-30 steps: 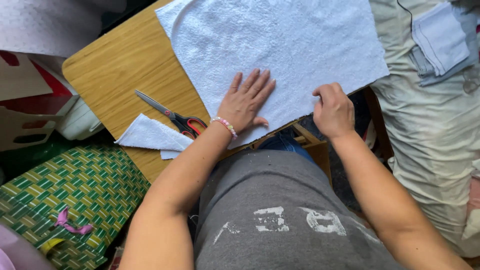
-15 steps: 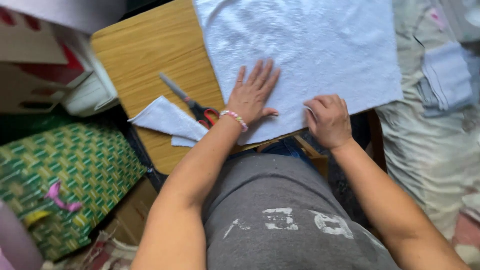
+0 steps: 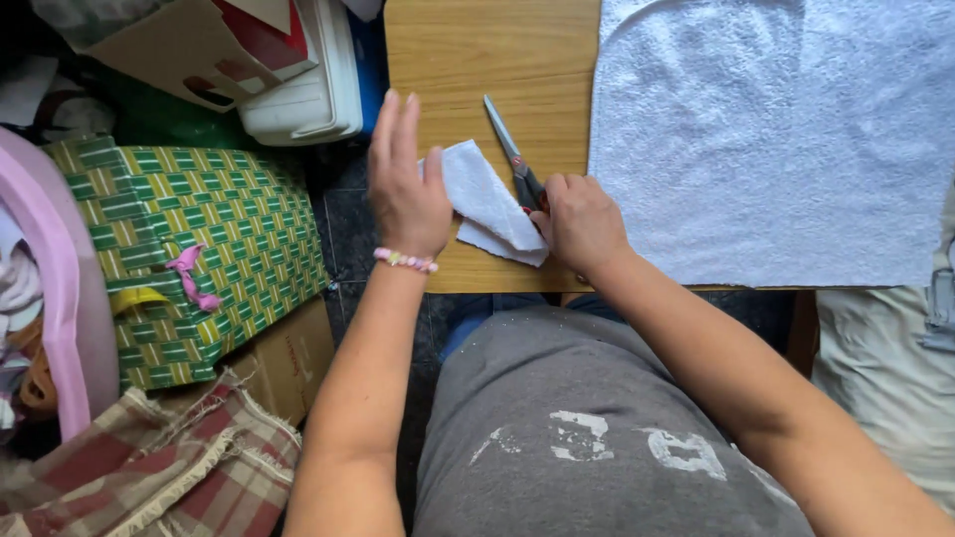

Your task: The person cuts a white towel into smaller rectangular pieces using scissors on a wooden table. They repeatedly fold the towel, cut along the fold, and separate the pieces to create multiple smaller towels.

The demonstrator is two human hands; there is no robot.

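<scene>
1. Whereas both hands pressed flat on the large white towel (image 3: 786, 139) a second ago, the right hand (image 3: 582, 224) now has its fingers curled shut over the handles of the scissors (image 3: 517, 164)
2. Left hand (image 3: 406, 189) has shifted onto the small white cloth piece (image 3: 487, 204), fingers extended and open
3. Scissors lie on the wooden table (image 3: 477, 60), blades pointing away, touching the cloth piece
4. Judgement: smoothing has ended; cutting work is being taken up

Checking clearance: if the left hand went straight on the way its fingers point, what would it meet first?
The left hand points up-frame along the wooden table edge; the line looks free, with the white plastic container just beside it. Depth is unclear.
</scene>
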